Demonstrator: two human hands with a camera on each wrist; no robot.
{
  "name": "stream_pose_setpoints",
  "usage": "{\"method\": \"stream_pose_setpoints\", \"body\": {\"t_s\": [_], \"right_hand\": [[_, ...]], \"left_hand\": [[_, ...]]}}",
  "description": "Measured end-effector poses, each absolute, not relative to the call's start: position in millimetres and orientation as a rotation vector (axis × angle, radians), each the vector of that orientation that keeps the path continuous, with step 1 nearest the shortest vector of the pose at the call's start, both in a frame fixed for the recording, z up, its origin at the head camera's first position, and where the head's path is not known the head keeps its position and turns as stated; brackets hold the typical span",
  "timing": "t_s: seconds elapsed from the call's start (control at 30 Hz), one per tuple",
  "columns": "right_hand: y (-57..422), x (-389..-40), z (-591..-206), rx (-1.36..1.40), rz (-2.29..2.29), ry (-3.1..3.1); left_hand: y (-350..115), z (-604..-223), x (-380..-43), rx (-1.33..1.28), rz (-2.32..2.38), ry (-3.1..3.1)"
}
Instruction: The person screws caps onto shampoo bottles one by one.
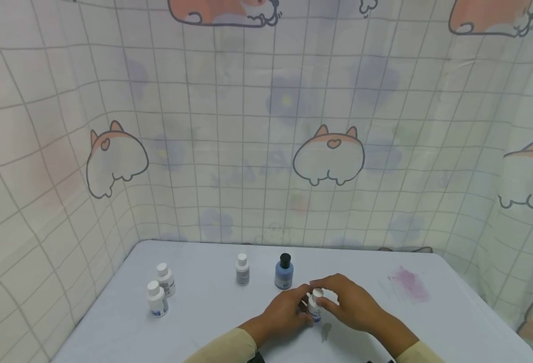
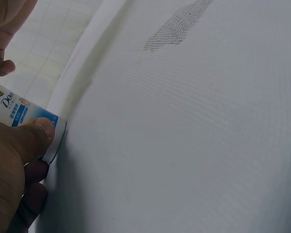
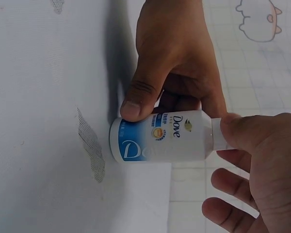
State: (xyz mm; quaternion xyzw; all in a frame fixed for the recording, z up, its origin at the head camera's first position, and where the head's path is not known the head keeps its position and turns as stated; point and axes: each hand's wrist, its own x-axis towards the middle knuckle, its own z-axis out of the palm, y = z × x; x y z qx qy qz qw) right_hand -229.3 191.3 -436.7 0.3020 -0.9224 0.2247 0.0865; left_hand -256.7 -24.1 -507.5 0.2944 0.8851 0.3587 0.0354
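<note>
A small white-and-blue Dove bottle (image 3: pixel 160 138) stands upright on the white table, its white cap (image 3: pixel 219 133) on top. My left hand (image 1: pixel 285 311) grips the body low down, thumb along the label; in the left wrist view the bottle (image 2: pixel 19 109) shows close to the table surface. With thumb and forefinger, my right hand (image 1: pixel 354 305) pinches the cap, while its other fingers stay off the bottle in the right wrist view. Just behind the hands is a blue bottle (image 1: pixel 284 276) with a black cap.
One white bottle (image 1: pixel 243 270) stands at the back, left of the blue one. Two more, a front bottle (image 1: pixel 157 301) and a rear bottle (image 1: pixel 166 281), are at the table's left. A pink stain (image 1: pixel 410 283) marks the right side. A patterned curtain (image 1: pixel 248 151) surrounds the table.
</note>
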Motion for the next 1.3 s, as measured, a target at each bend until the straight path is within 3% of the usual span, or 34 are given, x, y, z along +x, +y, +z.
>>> {"method": "stream_pose_setpoints", "body": {"t_s": [0.17, 0.5, 0.83, 1.3], "right_hand": [[193.3, -227.8, -439.0, 0.959, 0.647, -2.713], [187.3, -232.6, -439.7, 0.8, 0.708, -2.771], [194.7, -229.7, -441.9, 0.977, 0.622, -2.674], [188.5, -227.3, -442.7, 0.88, 0.631, -2.703]], "left_hand": [[-24.2, -507.6, -256.4, 0.922, 1.116, 2.722], [-23.4, -506.7, -255.4, 0.918, 1.096, 2.728], [-23.5, -504.8, -255.4, 0.943, 1.082, 2.734], [-24.3, -506.7, -255.8, 0.925, 1.101, 2.721]]}}
